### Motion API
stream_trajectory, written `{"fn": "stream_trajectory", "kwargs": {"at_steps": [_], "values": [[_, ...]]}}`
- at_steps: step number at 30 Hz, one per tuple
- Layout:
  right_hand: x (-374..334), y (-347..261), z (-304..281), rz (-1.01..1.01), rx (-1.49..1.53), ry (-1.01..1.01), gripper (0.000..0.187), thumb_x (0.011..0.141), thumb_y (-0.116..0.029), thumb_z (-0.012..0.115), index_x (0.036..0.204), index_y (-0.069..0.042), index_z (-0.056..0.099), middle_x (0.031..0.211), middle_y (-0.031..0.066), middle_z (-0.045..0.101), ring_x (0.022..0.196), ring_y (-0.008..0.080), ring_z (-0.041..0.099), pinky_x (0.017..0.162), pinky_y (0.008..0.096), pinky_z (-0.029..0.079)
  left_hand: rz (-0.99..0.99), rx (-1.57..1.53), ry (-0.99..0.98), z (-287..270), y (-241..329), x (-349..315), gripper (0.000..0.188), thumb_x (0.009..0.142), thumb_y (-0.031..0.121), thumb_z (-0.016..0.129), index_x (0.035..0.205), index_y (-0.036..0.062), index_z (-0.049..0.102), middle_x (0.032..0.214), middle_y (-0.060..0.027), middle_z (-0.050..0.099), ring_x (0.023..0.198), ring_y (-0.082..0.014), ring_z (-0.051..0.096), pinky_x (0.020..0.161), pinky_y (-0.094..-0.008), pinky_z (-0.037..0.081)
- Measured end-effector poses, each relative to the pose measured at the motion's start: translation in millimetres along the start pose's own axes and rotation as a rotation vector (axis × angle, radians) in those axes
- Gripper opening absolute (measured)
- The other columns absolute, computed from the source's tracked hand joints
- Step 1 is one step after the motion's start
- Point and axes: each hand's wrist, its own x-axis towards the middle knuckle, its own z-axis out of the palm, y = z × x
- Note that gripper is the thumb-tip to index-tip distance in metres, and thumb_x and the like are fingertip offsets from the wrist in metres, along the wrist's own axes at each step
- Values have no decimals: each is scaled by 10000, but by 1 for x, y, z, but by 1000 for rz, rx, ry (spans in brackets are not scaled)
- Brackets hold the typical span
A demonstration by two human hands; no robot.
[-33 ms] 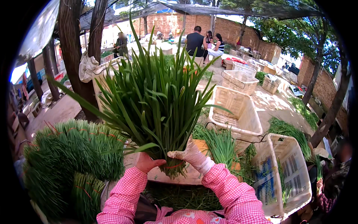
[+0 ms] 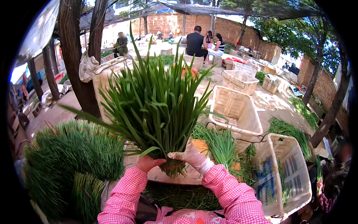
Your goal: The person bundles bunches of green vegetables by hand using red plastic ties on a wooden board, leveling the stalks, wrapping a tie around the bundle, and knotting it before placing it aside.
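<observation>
A large bunch of green garlic chives point(image 2: 156, 108) stands upright between my two hands, leaf tips up and fanned out. A thin red band circles its lower end, just above the cut stalks. My left hand point(image 2: 148, 162), bare, is closed around the left side of the base. On the right side my right hand point(image 2: 191, 155), in a whitish thin glove, grips the base with its thumb across the front. Most fingers of both hands are hidden behind the stalks. Below the bunch lies a worn board tabletop point(image 2: 190, 179).
Banded chive bunches point(image 2: 74, 153) are heaped at left. Loose chives point(image 2: 222, 145) lie right of the board. Plastic crates, one cream point(image 2: 238, 112) and one pale point(image 2: 289, 171), stand at right. Tree trunks point(image 2: 71, 48) rise at left. A co-worker's hand point(image 2: 319, 183) shows at far right; people sit farther back.
The bunch's leaves have swayed, with the right-hand tips moving left and the long left leaf drawing inward. Both hands keep their grip in nearly the same place.
</observation>
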Motion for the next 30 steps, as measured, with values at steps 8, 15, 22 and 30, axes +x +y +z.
{"fn": "stream_trajectory", "kwargs": {"at_steps": [8,15,22,30], "values": [[-5,2,23,240,320,-44,759,686,-197,804,1290,-22,379,1177,59,537,1066,154,498,930,278,403,31,-18,240,10,-20,14,546,708,68,734,1191,5,487,1145,-95,569,1045,-193,540,908,-333,442],[11,37,-8,42,1122,165,467,781,-157,695,1198,-51,514,1232,72,536,1124,225,508,1005,344,377,310,1042,194,25,65,49,859,525,193,775,1301,133,412,985,-123,492,918,-321,468,805,-419,420],[-49,137,-123,27,450,611,378,899,-335,479,1161,-66,526,1117,51,597,1034,225,553,949,375,417,195,1139,120,70,-71,45,784,549,154,757,1265,106,441,970,-146,494,953,-325,474,833,-429,403],[-93,85,-160,287,648,641,405,913,-297,518,1248,-79,454,1137,49,563,1040,202,530,906,349,430,-90,1252,-439,88,-34,42,1212,517,437,824,1427,113,92,1450,-236,160,1349,-386,159,1079,-565,88]]}}
